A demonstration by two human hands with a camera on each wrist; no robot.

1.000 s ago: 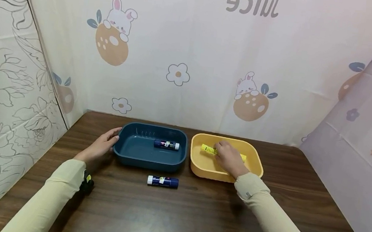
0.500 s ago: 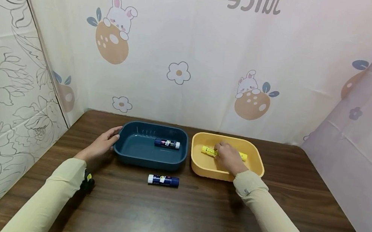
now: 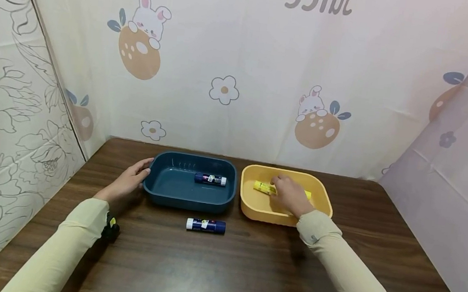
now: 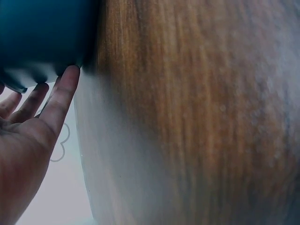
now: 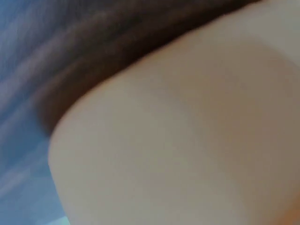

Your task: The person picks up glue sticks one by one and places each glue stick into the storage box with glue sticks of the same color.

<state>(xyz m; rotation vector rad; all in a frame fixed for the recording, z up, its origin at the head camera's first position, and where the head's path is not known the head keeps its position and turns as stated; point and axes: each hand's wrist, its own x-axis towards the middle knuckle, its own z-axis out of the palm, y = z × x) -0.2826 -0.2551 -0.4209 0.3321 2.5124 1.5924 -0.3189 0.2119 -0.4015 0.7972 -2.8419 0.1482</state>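
In the head view, my left hand (image 3: 127, 181) touches the left end of the dark blue tray (image 3: 187, 204). Its fingers are nearly straight against the tray wall (image 4: 42, 37) in the left wrist view. A blue glue stick with a white end (image 3: 210, 179) lies inside that tray. My right hand (image 3: 292, 195) is over the yellow tray (image 3: 269, 216), fingers and thumb slightly apart above a yellow tube with dark print (image 3: 262, 187). Yellow also shows right of the hand; whether it is one tube or two is hidden. The right wrist view has only a blurred pale wall.
Another blue glue stick (image 3: 206, 226) lies on the brown table (image 3: 186, 269) in front of the trays. A small black device (image 3: 110, 228) is at my left wrist. A printed curtain (image 3: 244, 47) hangs behind the table.
My right hand has lifted slightly and its fingers have loosened from the yellow tube, which stays in the yellow tray. The left hand and blue tray have not moved.
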